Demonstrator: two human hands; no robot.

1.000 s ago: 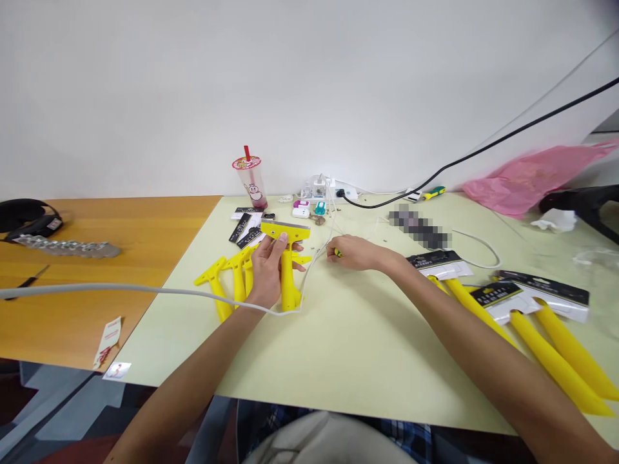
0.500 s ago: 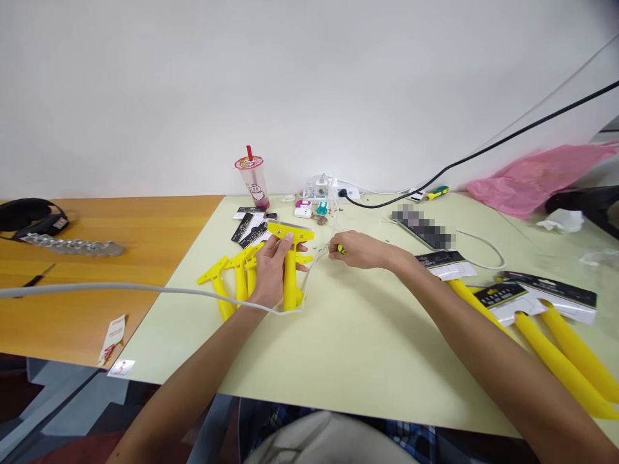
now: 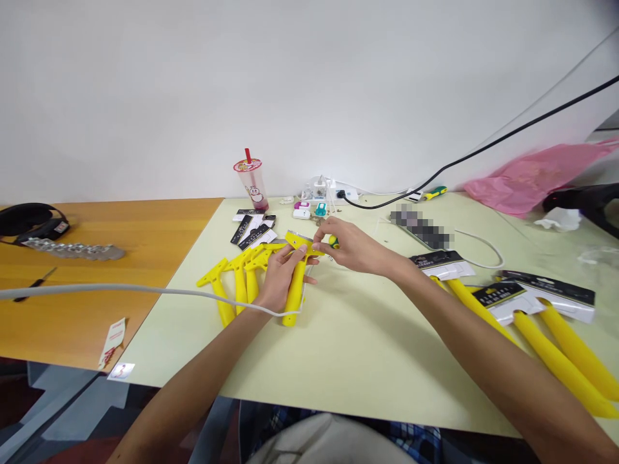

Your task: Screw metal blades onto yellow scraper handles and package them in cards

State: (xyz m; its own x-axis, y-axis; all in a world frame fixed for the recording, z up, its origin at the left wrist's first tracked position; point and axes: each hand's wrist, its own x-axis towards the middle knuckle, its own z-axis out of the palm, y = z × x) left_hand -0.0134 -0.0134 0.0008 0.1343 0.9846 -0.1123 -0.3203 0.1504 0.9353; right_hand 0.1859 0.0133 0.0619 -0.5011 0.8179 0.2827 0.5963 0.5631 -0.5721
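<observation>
My left hand (image 3: 280, 277) is closed around a yellow scraper (image 3: 294, 293), its thumb on the T-shaped head with a metal blade along the top. At the right end of that head, my right hand (image 3: 351, 245) pinches thumb and forefinger together. Whatever lies between those fingertips is too small to make out. A short green-and-yellow handle (image 3: 333, 241), like a small screwdriver's, shows within the right hand's curled fingers. Left of my left hand, several more yellow scrapers (image 3: 220, 293) lie in a fanned row.
A grey cable (image 3: 193, 290) crosses above my left forearm. Behind are black-and-white cards (image 3: 254, 229), a drink cup (image 3: 252, 183) and a power strip (image 3: 322, 190). To the right lie a phone-like device (image 3: 420, 229), another green-and-yellow handle (image 3: 436, 193), packaged yellow-handled tools (image 3: 556, 361) and a pink bag (image 3: 536, 180).
My right hand has moved left onto the scraper's head. The scraper in my left hand has tilted, its head shifting right and slightly down.
</observation>
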